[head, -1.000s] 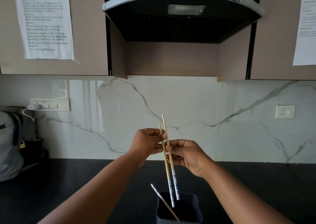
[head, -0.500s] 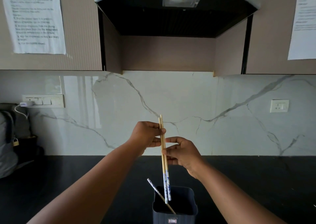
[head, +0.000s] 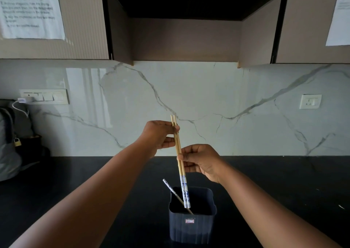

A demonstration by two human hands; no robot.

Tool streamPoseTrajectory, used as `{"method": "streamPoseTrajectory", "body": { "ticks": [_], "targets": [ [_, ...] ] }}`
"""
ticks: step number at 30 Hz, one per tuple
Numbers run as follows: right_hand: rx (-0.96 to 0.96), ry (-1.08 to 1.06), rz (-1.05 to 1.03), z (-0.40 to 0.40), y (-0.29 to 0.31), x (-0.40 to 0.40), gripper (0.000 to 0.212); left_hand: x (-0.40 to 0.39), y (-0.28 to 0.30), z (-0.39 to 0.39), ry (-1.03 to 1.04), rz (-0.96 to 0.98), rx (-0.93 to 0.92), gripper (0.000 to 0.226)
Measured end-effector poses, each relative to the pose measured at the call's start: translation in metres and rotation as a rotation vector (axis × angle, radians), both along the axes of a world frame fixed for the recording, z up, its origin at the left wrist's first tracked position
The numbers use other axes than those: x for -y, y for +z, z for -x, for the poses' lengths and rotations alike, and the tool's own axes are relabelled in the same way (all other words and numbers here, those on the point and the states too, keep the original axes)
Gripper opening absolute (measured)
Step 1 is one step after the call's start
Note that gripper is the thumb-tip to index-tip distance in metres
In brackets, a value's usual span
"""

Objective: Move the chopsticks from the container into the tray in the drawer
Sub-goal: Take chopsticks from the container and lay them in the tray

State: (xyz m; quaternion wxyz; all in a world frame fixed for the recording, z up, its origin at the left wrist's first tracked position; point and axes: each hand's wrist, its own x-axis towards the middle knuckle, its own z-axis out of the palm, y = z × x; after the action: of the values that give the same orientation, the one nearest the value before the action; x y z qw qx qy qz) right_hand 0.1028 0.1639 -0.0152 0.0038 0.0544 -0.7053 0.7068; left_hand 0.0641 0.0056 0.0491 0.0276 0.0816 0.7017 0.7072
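Observation:
Two wooden chopsticks [head: 178, 149] with blue-and-white patterned ends are held nearly upright, side by side. My left hand [head: 159, 136] pinches them near their plain top. My right hand [head: 202, 160] pinches them lower down. Their patterned ends hang inside the mouth of a dark square container [head: 192, 221] standing on the black counter. A third chopstick [head: 173, 191] leans in the container, its patterned end poking out to the left. No drawer or tray is in view.
The black counter [head: 284, 187] runs left and right, backed by a white marble wall. A grey bag [head: 9, 147] stands at the far left below a switch panel [head: 44, 96] with a charger plugged in. Cabinets and a hood hang overhead.
The two chopsticks, splayed apart a second ago, now lie together. My right hand has slid lower along them. The view has tilted downward.

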Motion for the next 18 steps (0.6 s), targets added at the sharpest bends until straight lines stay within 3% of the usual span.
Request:
{"method": "streamPoseTrajectory", "body": {
  "ticks": [7, 11, 15, 18],
  "targets": [
    [0.048, 0.056, 0.003, 0.0, -0.01, -0.002, 0.023, -0.002, -0.012, 0.003, 0.009, 0.024, 0.01, 0.008],
    [0.056, 0.069, -0.007, 0.001, -0.018, -0.003, 0.014, -0.001, -0.024, 0.006, -0.012, 0.028, 0.01, 0.009],
    [0.071, 0.044, -0.075, -0.003, -0.037, 0.0, 0.007, 0.004, -0.054, 0.014, -0.019, 0.106, -0.135, 0.019],
    [0.073, 0.035, -0.184, -0.01, -0.061, -0.001, 0.009, 0.023, -0.088, 0.03, 0.117, 0.196, -0.228, 0.036]
  ]
}}
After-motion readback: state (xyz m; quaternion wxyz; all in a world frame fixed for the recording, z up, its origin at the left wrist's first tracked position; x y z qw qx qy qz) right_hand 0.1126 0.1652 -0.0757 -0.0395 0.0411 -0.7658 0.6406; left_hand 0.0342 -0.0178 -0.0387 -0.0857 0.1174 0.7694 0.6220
